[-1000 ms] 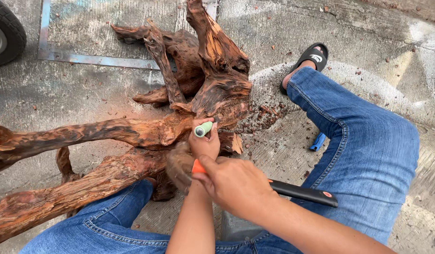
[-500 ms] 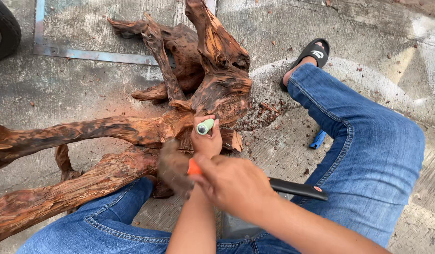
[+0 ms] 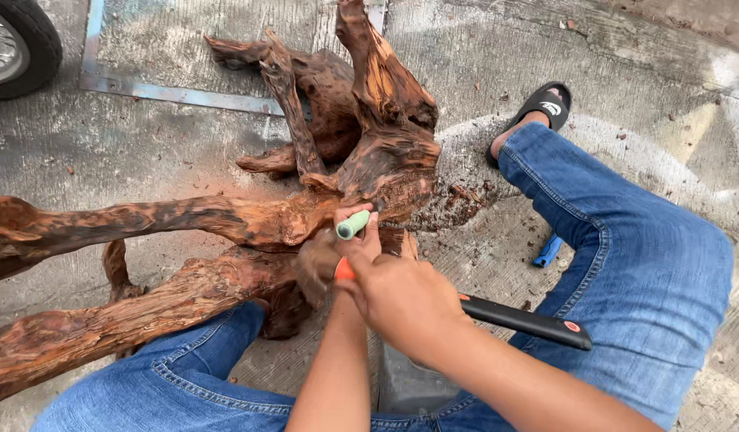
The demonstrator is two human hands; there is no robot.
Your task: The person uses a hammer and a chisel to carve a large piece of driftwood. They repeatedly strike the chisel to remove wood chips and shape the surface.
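Observation:
A big gnarled reddish-brown root point(image 3: 225, 220) lies on the concrete between my knees. My left hand point(image 3: 360, 244) is shut on a green-handled tool point(image 3: 352, 226), its tip hidden against the wood. My right hand point(image 3: 401, 300) lies over the left one and grips a striking tool point(image 3: 521, 320) close to its head. An orange neck shows at the fingers, and the black handle sticks out to the right. The head is a brown blur just left of my hands, at the root.
My legs in blue jeans point(image 3: 625, 256) flank the root, with a black sandal point(image 3: 545, 102) on the far foot. Wood chips point(image 3: 457, 200) litter the ground. A small blue object point(image 3: 548, 250) lies by my right leg. A tyre point(image 3: 21, 44) and a metal strip point(image 3: 185, 94) are at the top left.
Both hands stay at the same spot on the root. The blurred tool head beside them shifts slightly, and the view has moved a little.

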